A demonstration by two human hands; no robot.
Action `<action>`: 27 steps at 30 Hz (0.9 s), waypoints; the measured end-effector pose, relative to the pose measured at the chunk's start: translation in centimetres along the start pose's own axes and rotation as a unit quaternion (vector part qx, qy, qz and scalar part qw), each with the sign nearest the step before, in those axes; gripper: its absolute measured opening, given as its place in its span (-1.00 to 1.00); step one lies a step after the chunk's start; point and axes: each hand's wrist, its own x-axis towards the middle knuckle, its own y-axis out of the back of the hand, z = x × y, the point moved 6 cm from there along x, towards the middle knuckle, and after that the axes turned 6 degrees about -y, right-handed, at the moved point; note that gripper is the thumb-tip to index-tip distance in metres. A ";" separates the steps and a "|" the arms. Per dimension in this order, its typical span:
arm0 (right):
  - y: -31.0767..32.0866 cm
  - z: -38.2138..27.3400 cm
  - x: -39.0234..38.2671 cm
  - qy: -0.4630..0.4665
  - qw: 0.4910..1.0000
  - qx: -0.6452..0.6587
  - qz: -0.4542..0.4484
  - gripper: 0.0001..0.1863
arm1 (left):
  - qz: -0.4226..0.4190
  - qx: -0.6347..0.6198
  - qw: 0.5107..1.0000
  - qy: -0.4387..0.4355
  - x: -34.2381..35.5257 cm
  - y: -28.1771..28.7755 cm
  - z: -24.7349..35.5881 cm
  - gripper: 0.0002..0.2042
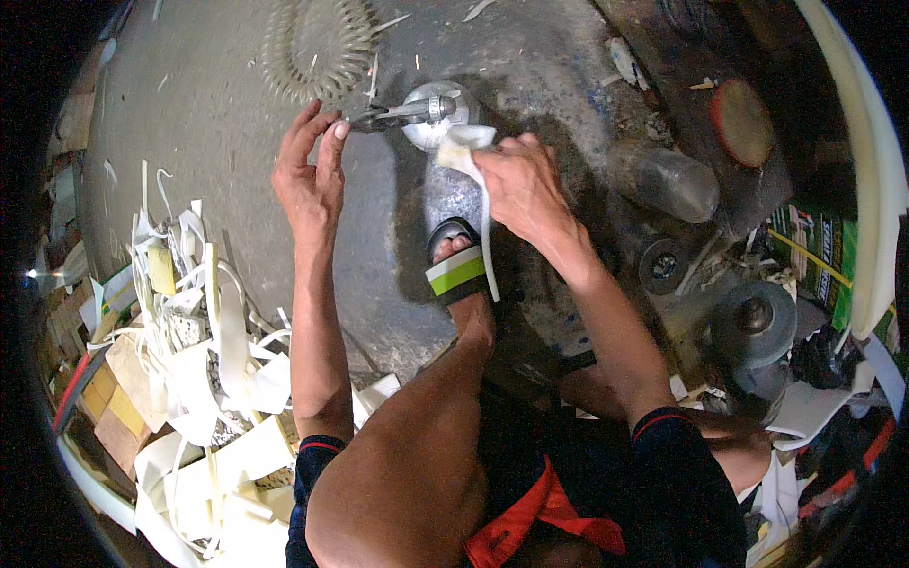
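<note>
My left hand [311, 180] is at the dark end of a silver-and-black hand tool [409, 112], thumb and fingertips pinched at it; the tool looks like an air tool. Its silver end lies over a round silver metal piece [453, 92] on the floor. To the right, my right hand [526, 185] grips a thin white strip [487, 237], flexible-looking, whose broad yellowish upper end [456, 154] reaches beside the round piece. The strip's tail hangs down past my sandalled foot [456, 260]. The right fingertips are partly hidden behind the hand.
A coiled clear hose [317, 52] lies at the far left. White offcuts [204, 379] heap up at near left. On the right are a clear plastic container [663, 180], a red-rimmed disc [743, 123], a grey round tool part [755, 325] and a green box [814, 256].
</note>
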 end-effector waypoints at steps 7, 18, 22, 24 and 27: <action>3.5 4.9 0.5 -0.151 0.980 0.109 0.067 -0.78 | 0.004 -0.039 0.999 0.006 -0.1 -0.2 -1.0 -0.72; 0.8 1.0 2.0 -0.021 0.990 -0.097 -0.100 -0.77 | -0.001 -0.015 1.000 -0.010 -0.2 -0.1 -0.5 -0.73; 2.9 2.6 0.5 -0.063 0.992 -0.104 -0.045 -0.77 | 0.003 -0.027 1.000 -0.007 -0.2 -0.3 -0.7 -0.73; 3.8 3.4 1.2 -0.107 0.993 -0.045 0.008 -0.77 | 0.007 -0.032 0.999 -0.002 -0.2 -0.3 -0.7 -0.72; 4.0 2.8 3.2 -0.080 0.994 0.020 0.073 -0.76 | 0.004 -0.028 1.000 -0.006 -0.1 -0.3 -0.6 -0.72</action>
